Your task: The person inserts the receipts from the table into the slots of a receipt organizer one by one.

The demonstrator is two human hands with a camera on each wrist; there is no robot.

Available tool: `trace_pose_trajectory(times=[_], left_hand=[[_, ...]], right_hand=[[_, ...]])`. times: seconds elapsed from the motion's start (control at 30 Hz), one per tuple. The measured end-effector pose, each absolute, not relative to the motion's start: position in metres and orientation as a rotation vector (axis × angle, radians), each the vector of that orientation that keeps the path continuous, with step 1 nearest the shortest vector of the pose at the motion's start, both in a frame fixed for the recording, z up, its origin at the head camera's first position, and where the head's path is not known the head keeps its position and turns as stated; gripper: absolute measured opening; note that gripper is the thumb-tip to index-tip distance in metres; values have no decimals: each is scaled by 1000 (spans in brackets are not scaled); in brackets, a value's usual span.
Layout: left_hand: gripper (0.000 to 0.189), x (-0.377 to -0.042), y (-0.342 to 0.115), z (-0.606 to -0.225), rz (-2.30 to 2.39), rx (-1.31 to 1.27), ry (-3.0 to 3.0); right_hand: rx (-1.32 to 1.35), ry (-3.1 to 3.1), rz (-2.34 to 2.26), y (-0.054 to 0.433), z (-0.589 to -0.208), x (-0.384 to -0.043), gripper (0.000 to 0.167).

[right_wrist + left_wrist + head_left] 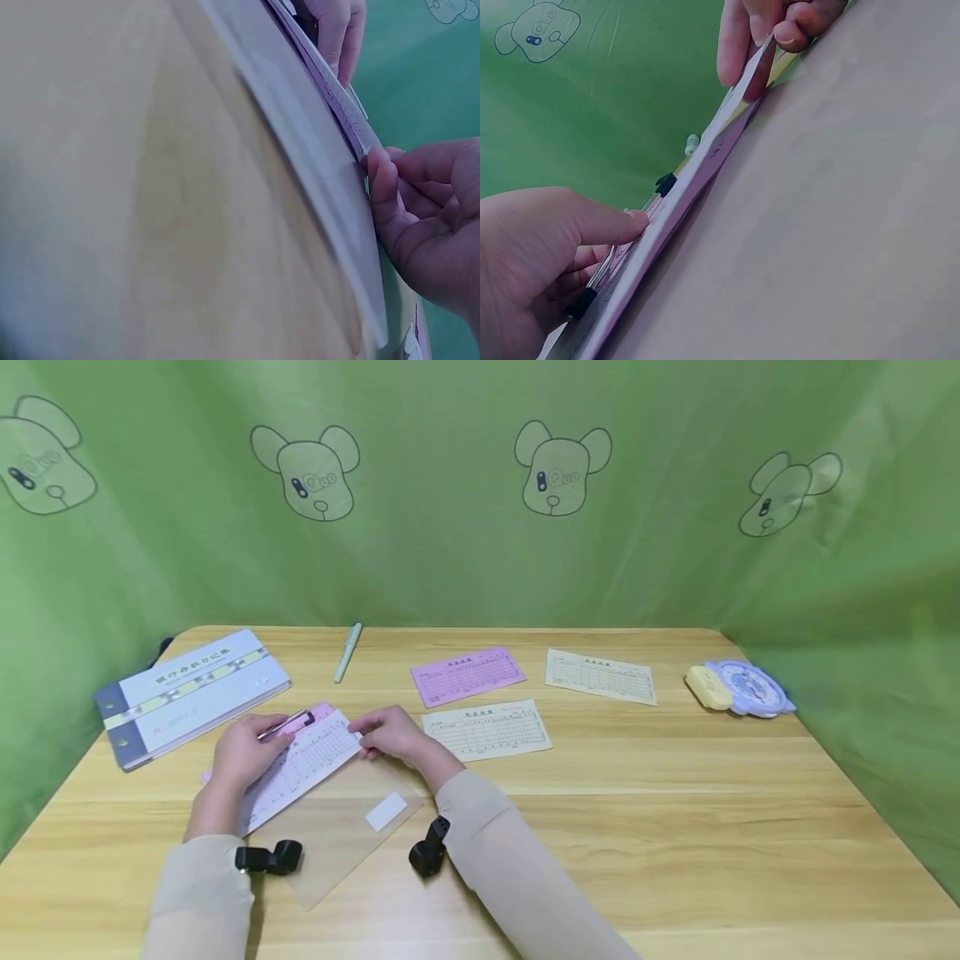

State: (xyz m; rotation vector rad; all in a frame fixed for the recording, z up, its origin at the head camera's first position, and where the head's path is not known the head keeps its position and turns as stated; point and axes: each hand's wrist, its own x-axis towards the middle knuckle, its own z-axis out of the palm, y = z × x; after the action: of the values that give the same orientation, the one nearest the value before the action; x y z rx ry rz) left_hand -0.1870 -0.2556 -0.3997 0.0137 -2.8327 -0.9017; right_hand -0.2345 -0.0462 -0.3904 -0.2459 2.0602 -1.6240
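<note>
A white printed form (311, 756) lies slantwise over a pink form (321, 712), both on a clear plastic folder (330, 847) with a white label. Along the folder's upper edge runs a metal clip bar (287, 724) with black ends. My left hand (243, 752) holds the forms beside the clip, its thumb on the white sheet in the left wrist view and its fingers behind the bar. At the sheet's upper right corner, my right hand (393, 735) pinches the paper between thumb and fingers. In the right wrist view, the form edges (341, 105) appear slightly separated.
A grey-and-white ledger book (195, 693) lies at left, with a pale green pen (348, 653) behind. Another pink form (468, 677) and two cream forms (600, 677) lie right of my hands. A yellow object (708, 687) and a blue-purple case (750, 689) sit far right.
</note>
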Motion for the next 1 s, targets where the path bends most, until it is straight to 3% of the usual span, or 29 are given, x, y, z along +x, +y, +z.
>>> trace_pose_trajectory(times=[1.0], left_hand=[[28, -191, -253, -405, -591, -189, -2775]], right_hand=[[-222, 2126, -1591, -58, -391, -242, 29]])
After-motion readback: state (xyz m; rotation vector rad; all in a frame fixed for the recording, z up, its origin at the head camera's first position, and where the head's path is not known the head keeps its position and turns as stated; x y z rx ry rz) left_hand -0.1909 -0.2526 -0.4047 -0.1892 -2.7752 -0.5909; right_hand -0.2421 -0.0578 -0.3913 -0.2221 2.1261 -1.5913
